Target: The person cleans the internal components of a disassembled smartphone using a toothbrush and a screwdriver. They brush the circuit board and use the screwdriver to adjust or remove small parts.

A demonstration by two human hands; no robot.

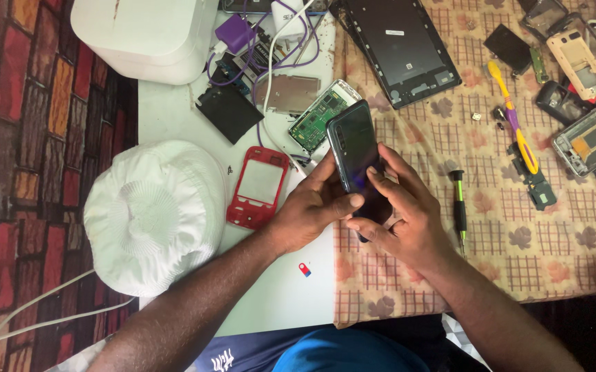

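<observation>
A dark glossy smartphone [351, 141] is held back side up over the table, tilted away from me. My left hand [311, 210] grips its left edge, thumb pressed across the lower back. My right hand [404, 217] holds the lower right edge, with fingers laid on the back cover. Right of that hand a green-handled screwdriver [458, 201] lies on the patterned cloth [504, 255].
A red phone frame [257, 186], a white cap [153, 213], a green circuit board in a phone frame [320, 116], a black tablet shell [402, 48], a yellow and purple tool [515, 127], several phone parts at the right, cables and a white box [143, 34].
</observation>
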